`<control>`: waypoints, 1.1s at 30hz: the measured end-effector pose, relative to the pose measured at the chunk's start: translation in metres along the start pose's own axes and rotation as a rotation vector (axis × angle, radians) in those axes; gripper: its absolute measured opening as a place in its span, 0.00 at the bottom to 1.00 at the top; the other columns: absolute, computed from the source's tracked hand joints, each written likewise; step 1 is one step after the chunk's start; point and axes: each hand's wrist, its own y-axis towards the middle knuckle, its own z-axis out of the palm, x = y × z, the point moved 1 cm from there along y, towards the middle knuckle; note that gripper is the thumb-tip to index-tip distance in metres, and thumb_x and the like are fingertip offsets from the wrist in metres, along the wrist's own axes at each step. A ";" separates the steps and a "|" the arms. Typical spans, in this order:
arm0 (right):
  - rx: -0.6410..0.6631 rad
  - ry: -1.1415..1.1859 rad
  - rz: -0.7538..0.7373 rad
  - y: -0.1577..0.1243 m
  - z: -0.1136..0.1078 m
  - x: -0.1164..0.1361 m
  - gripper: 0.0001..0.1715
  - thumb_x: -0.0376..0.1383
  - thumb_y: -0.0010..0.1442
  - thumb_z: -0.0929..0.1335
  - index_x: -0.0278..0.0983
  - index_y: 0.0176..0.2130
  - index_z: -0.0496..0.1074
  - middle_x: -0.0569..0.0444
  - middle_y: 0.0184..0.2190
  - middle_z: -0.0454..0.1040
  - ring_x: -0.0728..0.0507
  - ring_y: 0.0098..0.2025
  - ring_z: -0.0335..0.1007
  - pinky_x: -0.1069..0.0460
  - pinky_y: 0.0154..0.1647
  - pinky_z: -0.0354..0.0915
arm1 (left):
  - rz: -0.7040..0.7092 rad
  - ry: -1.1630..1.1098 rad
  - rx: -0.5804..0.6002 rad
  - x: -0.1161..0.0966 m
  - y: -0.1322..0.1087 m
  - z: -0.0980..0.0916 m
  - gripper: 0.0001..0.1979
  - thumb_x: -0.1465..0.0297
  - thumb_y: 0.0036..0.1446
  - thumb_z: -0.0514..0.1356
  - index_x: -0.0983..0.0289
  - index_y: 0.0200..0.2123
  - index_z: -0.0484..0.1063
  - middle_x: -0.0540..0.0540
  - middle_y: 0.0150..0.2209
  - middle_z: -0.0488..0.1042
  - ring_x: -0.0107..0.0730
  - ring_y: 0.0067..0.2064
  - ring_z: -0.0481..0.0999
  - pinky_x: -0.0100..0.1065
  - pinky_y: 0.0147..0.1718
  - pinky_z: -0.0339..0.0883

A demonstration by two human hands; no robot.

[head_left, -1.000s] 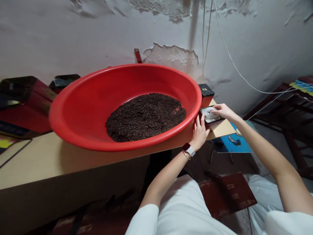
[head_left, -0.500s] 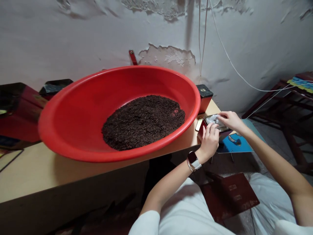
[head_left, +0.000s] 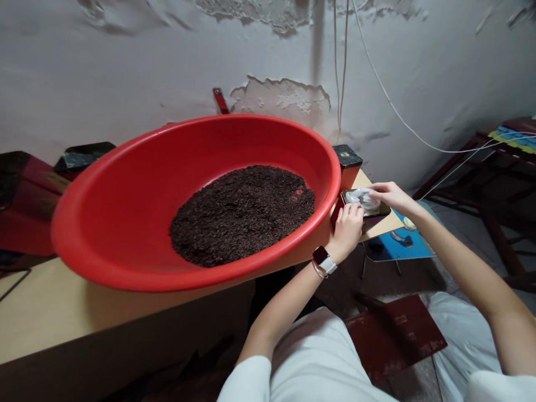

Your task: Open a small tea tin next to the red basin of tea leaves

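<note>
An opened dark red tin [head_left: 383, 211] stands at the table's right end, close to the big red basin [head_left: 125, 184]. A translucent plastic bag [head_left: 363, 196] fills its mouth, crumpled and bulging. My right hand [head_left: 393, 198] pinches the bag from the right side. My left hand [head_left: 347, 233], with a watch on the wrist, has its fingers bent over the tin's near edge, against the bag; its fingertips are partly hidden. Dark, thin dried leaves that look like tea [head_left: 243, 215] lie heaped in the basin. What the bag contains cannot be made out.
Another black-topped tin [head_left: 348, 162] stands behind, beside the basin's rim. Larger red boxes [head_left: 25, 201] are at the left. Below the pale table [head_left: 46, 312] are a blue stool [head_left: 385, 248] and a reddish-brown board [head_left: 397, 329]. White cables [head_left: 389, 100] hang along the wall.
The tin has shifted slightly left and away from me, with both hands. The gold-coloured piece beside it is now hidden. More of the bag shows, and the view has shifted a little.
</note>
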 end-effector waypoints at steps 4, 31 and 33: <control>-0.034 -0.061 0.009 -0.010 -0.001 0.001 0.18 0.38 0.52 0.68 0.31 0.39 0.81 0.51 0.28 0.78 0.44 0.28 0.69 0.50 0.33 0.67 | -0.007 -0.013 -0.032 -0.014 -0.015 -0.008 0.09 0.76 0.62 0.58 0.67 0.46 0.68 0.60 0.51 0.73 0.41 0.55 0.71 0.39 0.53 0.71; -0.109 0.083 -0.063 -0.021 0.004 -0.021 0.28 0.42 0.49 0.70 0.37 0.49 0.69 0.54 0.31 0.73 0.44 0.32 0.70 0.48 0.37 0.68 | 0.042 0.037 0.050 -0.008 0.003 0.000 0.14 0.72 0.61 0.60 0.68 0.50 0.66 0.65 0.57 0.69 0.48 0.60 0.67 0.53 0.58 0.63; -0.115 0.128 -0.061 -0.024 0.002 -0.019 0.27 0.44 0.50 0.70 0.38 0.48 0.68 0.55 0.30 0.72 0.45 0.30 0.68 0.48 0.37 0.68 | 0.070 0.032 0.055 -0.007 0.007 -0.006 0.20 0.66 0.60 0.62 0.68 0.53 0.65 0.66 0.61 0.65 0.50 0.62 0.63 0.55 0.59 0.60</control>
